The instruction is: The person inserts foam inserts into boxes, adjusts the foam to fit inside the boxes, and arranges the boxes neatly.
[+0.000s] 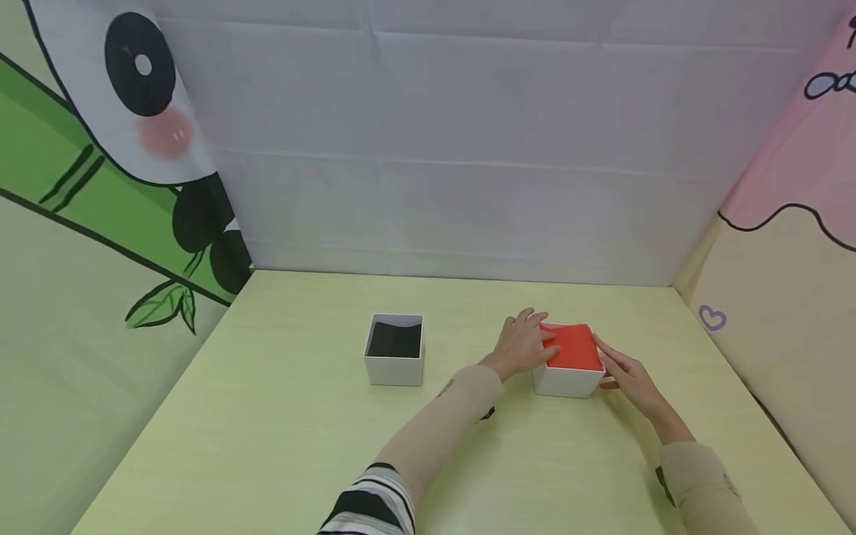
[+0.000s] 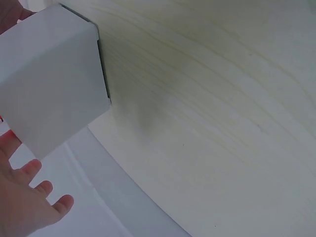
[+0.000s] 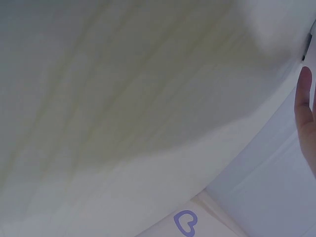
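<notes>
A white open-topped box [image 1: 568, 383] stands on the right of the table, with a flat red sheet [image 1: 574, 348] across its top. My left hand [image 1: 521, 344] is at the box's left side, fingers spread, with the thumb and a fingertip on the red sheet's edge. Against the right side rests my right hand [image 1: 631, 377], its fingers fairly straight. In the left wrist view the white box [image 2: 59, 89] hides part of the sheet, and my left hand [image 2: 24, 197] is below it. Only part of my right hand [image 3: 306, 118] shows in the right wrist view.
A second white box [image 1: 394, 371] with a black sheet [image 1: 394, 339] inside stands to the left on the pale yellow table [image 1: 267, 416]. Behind the table hangs a white backdrop [image 1: 455, 148]. Printed side panels flank both sides.
</notes>
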{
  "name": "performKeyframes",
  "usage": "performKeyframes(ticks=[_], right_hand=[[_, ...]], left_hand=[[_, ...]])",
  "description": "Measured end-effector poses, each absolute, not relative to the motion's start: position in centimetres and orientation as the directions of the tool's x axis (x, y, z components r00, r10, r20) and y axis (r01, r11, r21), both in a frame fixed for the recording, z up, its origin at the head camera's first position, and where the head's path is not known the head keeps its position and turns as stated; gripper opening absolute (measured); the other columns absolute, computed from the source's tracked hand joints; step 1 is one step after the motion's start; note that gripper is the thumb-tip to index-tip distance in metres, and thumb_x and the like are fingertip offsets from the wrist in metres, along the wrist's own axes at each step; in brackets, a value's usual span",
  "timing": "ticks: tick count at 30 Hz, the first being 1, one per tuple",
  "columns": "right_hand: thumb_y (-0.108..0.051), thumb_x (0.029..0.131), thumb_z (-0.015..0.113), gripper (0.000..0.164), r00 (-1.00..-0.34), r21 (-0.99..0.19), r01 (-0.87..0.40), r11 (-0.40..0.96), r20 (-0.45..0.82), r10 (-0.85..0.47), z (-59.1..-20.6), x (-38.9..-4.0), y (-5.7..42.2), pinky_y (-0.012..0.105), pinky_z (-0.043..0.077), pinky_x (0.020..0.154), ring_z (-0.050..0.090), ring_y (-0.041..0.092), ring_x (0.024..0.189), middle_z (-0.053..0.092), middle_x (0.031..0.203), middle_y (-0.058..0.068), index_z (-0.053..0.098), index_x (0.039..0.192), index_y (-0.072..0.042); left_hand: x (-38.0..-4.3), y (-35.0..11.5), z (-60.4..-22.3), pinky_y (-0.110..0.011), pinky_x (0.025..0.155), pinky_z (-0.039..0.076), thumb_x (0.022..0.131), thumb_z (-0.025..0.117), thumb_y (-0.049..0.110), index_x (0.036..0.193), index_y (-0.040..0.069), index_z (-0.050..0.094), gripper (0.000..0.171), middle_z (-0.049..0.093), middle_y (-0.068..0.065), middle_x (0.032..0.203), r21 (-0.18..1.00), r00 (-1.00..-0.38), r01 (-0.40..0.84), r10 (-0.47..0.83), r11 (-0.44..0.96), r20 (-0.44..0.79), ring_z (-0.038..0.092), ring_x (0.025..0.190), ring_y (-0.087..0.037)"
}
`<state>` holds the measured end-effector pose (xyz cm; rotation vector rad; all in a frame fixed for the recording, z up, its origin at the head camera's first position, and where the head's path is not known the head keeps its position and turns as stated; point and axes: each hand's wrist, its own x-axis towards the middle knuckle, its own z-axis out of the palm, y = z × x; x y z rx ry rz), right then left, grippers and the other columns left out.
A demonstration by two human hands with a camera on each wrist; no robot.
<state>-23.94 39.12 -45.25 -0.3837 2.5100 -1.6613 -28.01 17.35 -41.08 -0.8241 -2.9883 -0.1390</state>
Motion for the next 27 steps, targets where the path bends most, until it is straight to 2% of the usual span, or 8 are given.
performKeyframes(ticks=[5, 9, 13, 15, 20, 27], right_hand=[[-0.026, 0.097, 0.038, 0.050, -0.964, -0.918, -0.132, 0.373, 0.032, -0.262, -45.3, -24.0, 39.1, 0.038, 0.049, 0.071, 0.057, 0.004, 0.079, 0.031, 0.131, 0.034, 0.024, 0.138, -0.001], [-0.025, 0.097, 0.038, 0.049, -0.964, -0.920, -0.142, 0.366, 0.044, -0.264, -45.4, -23.9, 39.1, 0.037, 0.050, 0.070, 0.058, 0.007, 0.078, 0.037, 0.126, 0.034, 0.024, 0.137, -0.001], [-0.023, 0.097, 0.039, 0.046, -0.965, -0.920, -0.152, 0.362, 0.059, -0.254, -45.4, -23.9, 39.1, 0.037, 0.050, 0.070, 0.059, 0.008, 0.078, 0.050, 0.118, 0.017, 0.027, 0.136, -0.002], [-0.022, 0.097, 0.039, 0.046, -0.964, -0.920, -0.160, 0.358, 0.068, -0.255, -45.3, -23.9, 39.1, 0.037, 0.050, 0.070, 0.058, 0.007, 0.079, 0.049, 0.120, 0.016, 0.028, 0.136, -0.002], [-0.022, 0.097, 0.038, 0.045, -0.961, -0.922, -0.163, 0.351, 0.068, -0.268, -45.3, -23.8, 39.1, 0.037, 0.050, 0.070, 0.057, 0.007, 0.079, 0.036, 0.128, 0.033, 0.026, 0.137, -0.003], [-0.026, 0.097, 0.038, 0.047, -0.966, -0.917, -0.141, 0.373, 0.046, -0.253, -45.6, -24.0, 39.2, 0.038, 0.049, 0.071, 0.056, 0.007, 0.079, 0.037, 0.128, 0.033, 0.027, 0.138, -0.005]], left_hand=[[-27.9, 17.5, -41.4, -0.039, 0.097, 0.027, 0.089, 0.041, 0.050, 0.118, 0.033, 0.060, 0.038, 0.029, 0.000, 0.141, 0.080, -0.864, 0.504, 0.501, 0.860, 0.049, 0.020, 0.129, -0.021], [-27.7, 17.7, -41.5, -0.041, 0.100, 0.022, 0.088, 0.037, 0.055, 0.122, 0.034, 0.055, 0.044, 0.024, -0.002, 0.144, 0.081, -0.844, 0.536, 0.531, 0.840, 0.077, 0.015, 0.131, -0.021], [-27.2, 18.1, -41.1, -0.044, 0.102, 0.016, 0.086, 0.033, 0.062, 0.127, 0.038, 0.048, 0.050, 0.015, -0.003, 0.146, 0.058, -0.784, 0.620, 0.614, 0.782, 0.094, 0.006, 0.133, -0.021], [-27.0, 18.4, -41.0, -0.045, 0.102, 0.014, 0.085, 0.032, 0.063, 0.127, 0.039, 0.047, 0.051, 0.012, -0.003, 0.147, 0.049, -0.760, 0.649, 0.644, 0.759, 0.084, 0.003, 0.133, -0.022], [-26.8, 19.1, -41.3, -0.046, 0.102, 0.015, 0.084, 0.032, 0.064, 0.125, 0.040, 0.050, 0.050, 0.014, -0.001, 0.147, 0.091, -0.774, 0.632, 0.633, 0.769, 0.031, 0.002, 0.133, -0.022], [-26.9, 19.5, -42.1, -0.045, 0.103, 0.011, 0.082, 0.035, 0.065, 0.122, 0.041, 0.054, 0.050, 0.014, 0.001, 0.147, 0.113, -0.802, 0.593, 0.597, 0.798, -0.011, 0.000, 0.133, -0.021]])
